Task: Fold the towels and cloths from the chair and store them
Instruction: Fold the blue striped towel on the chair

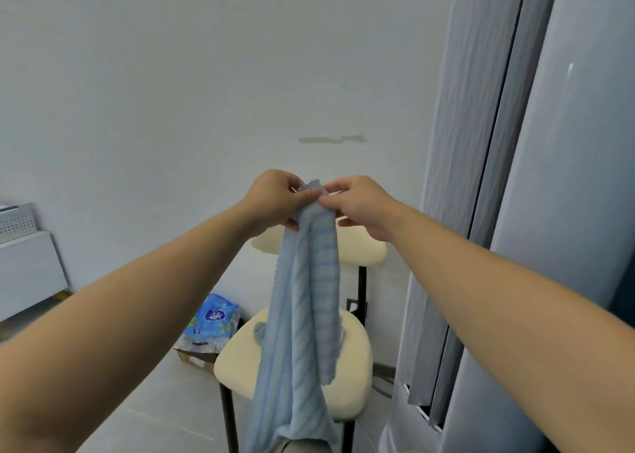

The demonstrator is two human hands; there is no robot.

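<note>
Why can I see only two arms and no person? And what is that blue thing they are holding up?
The camera sits on the person's head and looks forward and down, so you see only their own arms. There is no machine here. The left hand and the right hand pinch the top of a light blue striped towel, which hangs down in front of a cream chair. Down low beside the chair lies a blue packet. A grey curtain hangs on the right.
</note>
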